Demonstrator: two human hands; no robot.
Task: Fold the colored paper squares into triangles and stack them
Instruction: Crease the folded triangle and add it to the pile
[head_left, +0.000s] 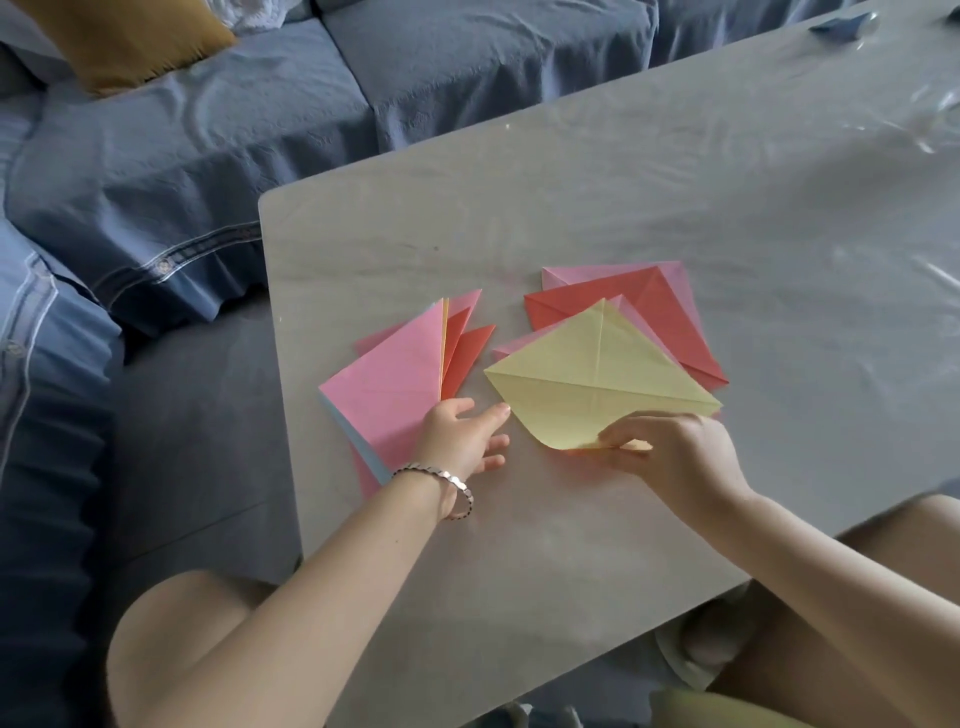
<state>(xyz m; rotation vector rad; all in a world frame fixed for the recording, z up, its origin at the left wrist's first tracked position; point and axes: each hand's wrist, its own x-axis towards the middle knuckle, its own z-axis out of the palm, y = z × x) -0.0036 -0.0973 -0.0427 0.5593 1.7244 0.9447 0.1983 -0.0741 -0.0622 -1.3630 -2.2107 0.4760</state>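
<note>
A creased yellow paper square (587, 384) lies on top of a loose pile of red (660, 317) and pink (623, 273) squares at the table's middle. My right hand (670, 452) pinches the yellow square's near corner and curls it upward. To the left sits a stack of folded triangles with a pink triangle (389, 384) on top, and red triangles (465, 348) fan out behind it. My left hand (462, 436), with a bracelet on its wrist, rests with straight fingers at the stack's right edge, fingertips near the yellow sheet.
The grey table (623, 187) runs off to the upper right, where a blue object (841, 26) and clear plastic wrap (930, 119) lie. A blue sofa (208, 130) with a mustard cushion (130, 36) stands behind. My knees show below the table's near edge.
</note>
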